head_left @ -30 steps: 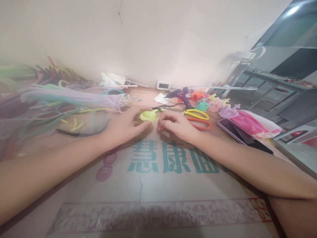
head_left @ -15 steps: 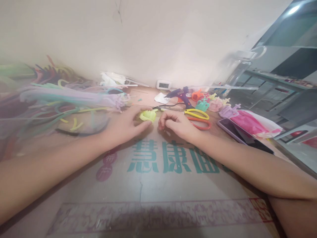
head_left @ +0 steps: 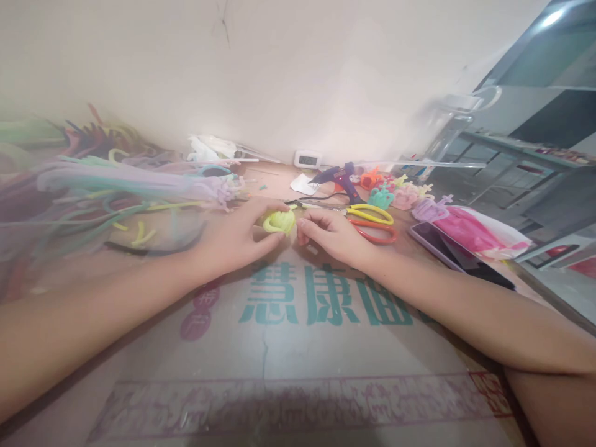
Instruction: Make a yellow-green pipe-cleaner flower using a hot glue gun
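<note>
Between the thumb and fingers of my left hand (head_left: 239, 233) is a small yellow-green fuzzy piece (head_left: 280, 221) with looped strands. Just right of it, my right hand (head_left: 328, 233) is closed, thumb against the curled fingers; whatever it may pinch is too small to make out. Scissors with one yellow and one red handle (head_left: 371, 214) lie behind and beside my right hand, their blades pointing left. A dark blue glue gun (head_left: 343, 180) rests farther back.
Bundles of pastel fuzzy stems (head_left: 139, 180) spread over the left side. Small coloured fuzzy pieces (head_left: 382, 196), a phone (head_left: 459, 254) and a pink bag (head_left: 479, 231) lie at the right. A small digital display (head_left: 308, 159) stands against the wall.
The yellow-green piece has turned slightly in my left hand, showing its loops more. My right fingers have shifted a little, with the thumb now raised against the index finger.
</note>
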Available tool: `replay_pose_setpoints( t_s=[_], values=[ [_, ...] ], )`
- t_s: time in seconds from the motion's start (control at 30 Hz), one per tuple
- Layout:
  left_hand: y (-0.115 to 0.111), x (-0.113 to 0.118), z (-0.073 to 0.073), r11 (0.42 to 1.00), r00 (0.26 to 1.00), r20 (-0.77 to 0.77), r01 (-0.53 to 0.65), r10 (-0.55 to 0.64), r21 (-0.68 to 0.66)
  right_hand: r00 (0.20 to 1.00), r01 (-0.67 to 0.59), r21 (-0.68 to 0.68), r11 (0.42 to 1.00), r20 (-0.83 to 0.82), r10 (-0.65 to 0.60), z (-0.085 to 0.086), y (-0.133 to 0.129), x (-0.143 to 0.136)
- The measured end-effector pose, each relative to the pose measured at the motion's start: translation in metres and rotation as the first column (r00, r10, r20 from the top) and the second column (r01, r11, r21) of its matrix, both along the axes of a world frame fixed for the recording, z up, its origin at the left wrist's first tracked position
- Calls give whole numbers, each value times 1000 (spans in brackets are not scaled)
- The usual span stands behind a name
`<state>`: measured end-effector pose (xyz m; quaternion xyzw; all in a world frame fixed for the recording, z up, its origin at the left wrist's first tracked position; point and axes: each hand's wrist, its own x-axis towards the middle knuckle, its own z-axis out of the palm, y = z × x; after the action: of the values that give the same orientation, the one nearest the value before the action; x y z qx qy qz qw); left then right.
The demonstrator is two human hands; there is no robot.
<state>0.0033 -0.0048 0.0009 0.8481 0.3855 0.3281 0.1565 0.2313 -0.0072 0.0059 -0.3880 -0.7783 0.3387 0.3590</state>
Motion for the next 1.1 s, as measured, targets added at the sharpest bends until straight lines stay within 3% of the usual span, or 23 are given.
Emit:
replay_pose_setpoints(
  t_s=[0.2, 0.37, 0.6, 0.83, 1.1],
  values=[
    [1, -1, -1, 1000, 1000, -17, -15, 15, -5, 995, -19, -114, 993, -98, 8, -1, 0, -4],
    [1, -1, -1, 1000, 1000, -12, -1, 1, -2, 996, 11, -101, 995, -92, -20, -1, -1, -4],
    [0, 0, 0, 1000, 1000, -15, 21, -21, 13, 999, -25, 42, 999, 39, 23, -1, 2, 1],
    [-1, 3, 3, 1000, 1000, 22, -11, 11, -16, 997, -11, -82, 997, -78, 5, -3, 3, -3],
    [-1, 3, 3, 1000, 1000, 13, -9, 9, -23, 999, 41, -7, 999, 3, -41, -2, 3, 0]
  ],
)
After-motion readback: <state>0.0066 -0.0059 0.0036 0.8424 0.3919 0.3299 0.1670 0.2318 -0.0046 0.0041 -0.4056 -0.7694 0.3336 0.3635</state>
